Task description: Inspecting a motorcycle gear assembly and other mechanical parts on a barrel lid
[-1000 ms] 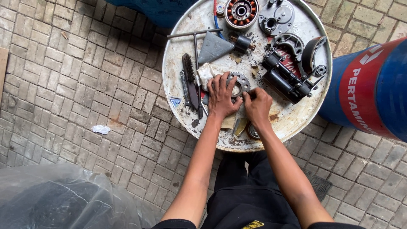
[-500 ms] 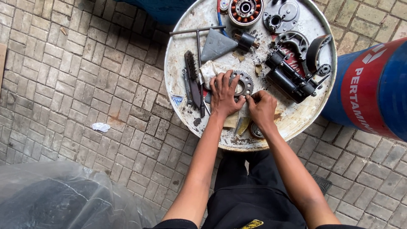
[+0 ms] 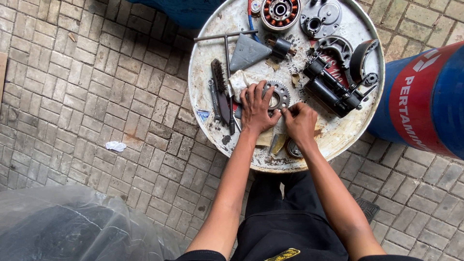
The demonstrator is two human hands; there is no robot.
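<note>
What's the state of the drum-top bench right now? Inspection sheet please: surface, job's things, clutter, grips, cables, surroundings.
Surface: round drum lid, white, rust-stained and greasy, used as the bench.
Job's things: toothed sprocket lying flat on the lid; left hand presses on it, right hand pinches at its lower right edge.
Clutter: T-handle wrench, wire brush, grey triangular piece, copper-wound stator, brake shoes, black motor part, rag.
Grips: both bare hands on the sprocket; whether anything small is held cannot be told.
Cables: blue hose or cable at the lid's top edge.
Surroundings: brick paving, blue and red drum, clear plastic sheet.
</note>
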